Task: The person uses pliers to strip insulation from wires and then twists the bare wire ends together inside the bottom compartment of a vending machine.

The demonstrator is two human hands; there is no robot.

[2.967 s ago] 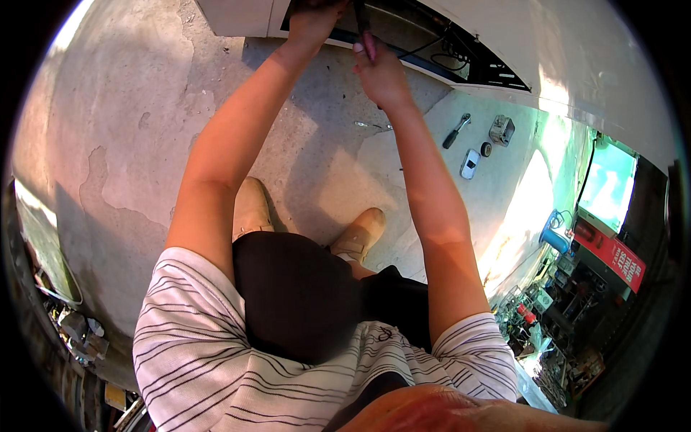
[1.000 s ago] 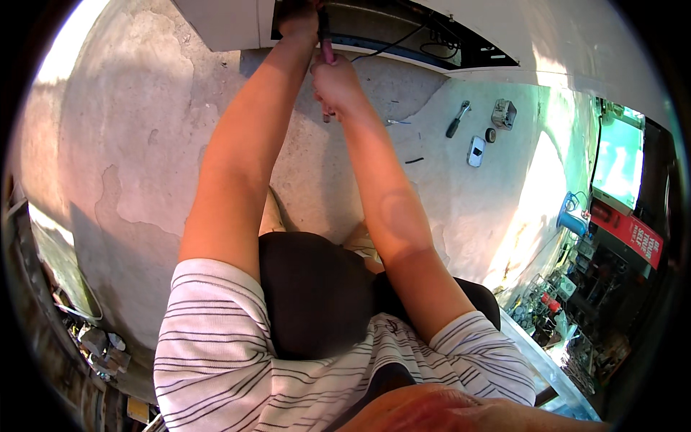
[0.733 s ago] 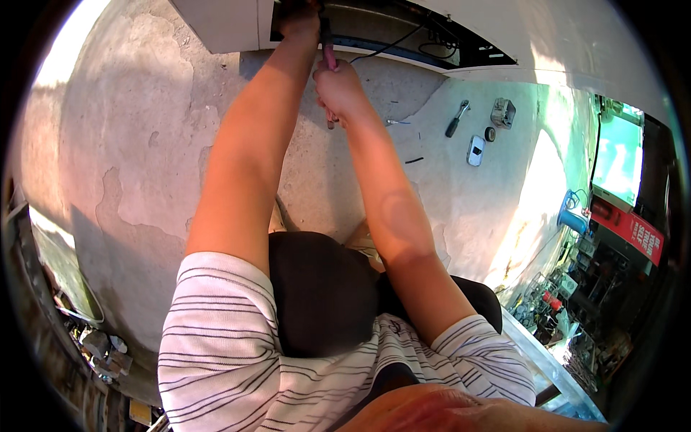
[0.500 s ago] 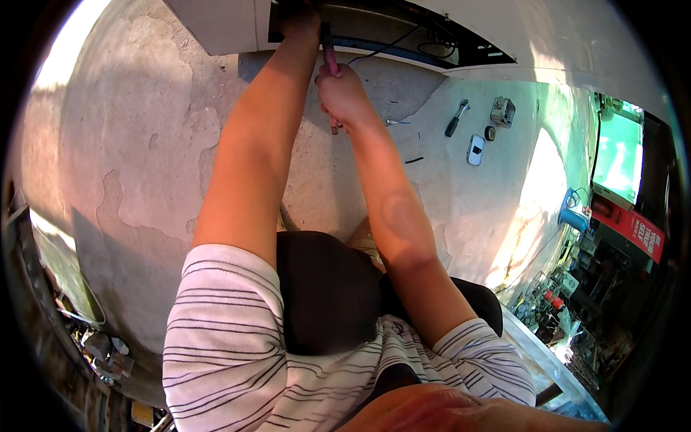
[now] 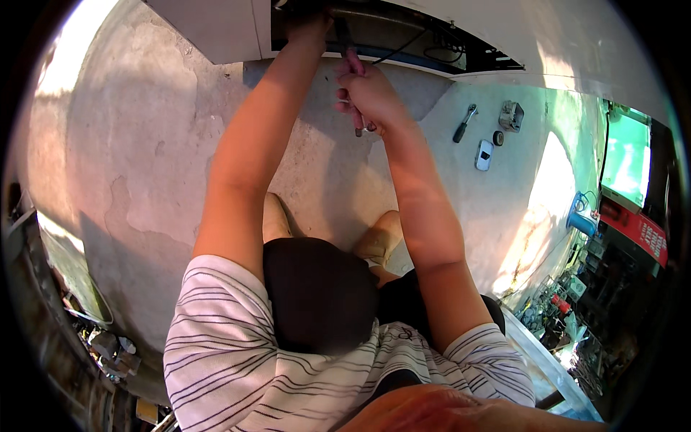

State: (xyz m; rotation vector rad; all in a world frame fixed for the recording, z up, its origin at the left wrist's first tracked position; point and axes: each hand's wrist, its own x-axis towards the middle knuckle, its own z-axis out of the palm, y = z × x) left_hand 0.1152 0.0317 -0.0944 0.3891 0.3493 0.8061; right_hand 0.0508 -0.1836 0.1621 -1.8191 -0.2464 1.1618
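The right hand [image 5: 367, 92] and its pink-handled tool [image 5: 354, 63] have shifted rightward, away from the left forearm [image 5: 263, 137], since the preceding frame. The right hand's fingers are curled around the slender handle, whose end projects below the fist; the tool's dark front reaches the opening [image 5: 403, 36] of a smooth white housing [image 5: 209, 29]. The left hand [image 5: 308, 25] lies within this shadowed opening, its grip impossible to tell. At right, on rough, patchy concrete floor [image 5: 165, 137]: black-handled ratchet [image 5: 465, 124], hollow grey metal block [image 5: 512, 116], dark ring [image 5: 498, 138], and rounded white oblong [image 5: 484, 155].
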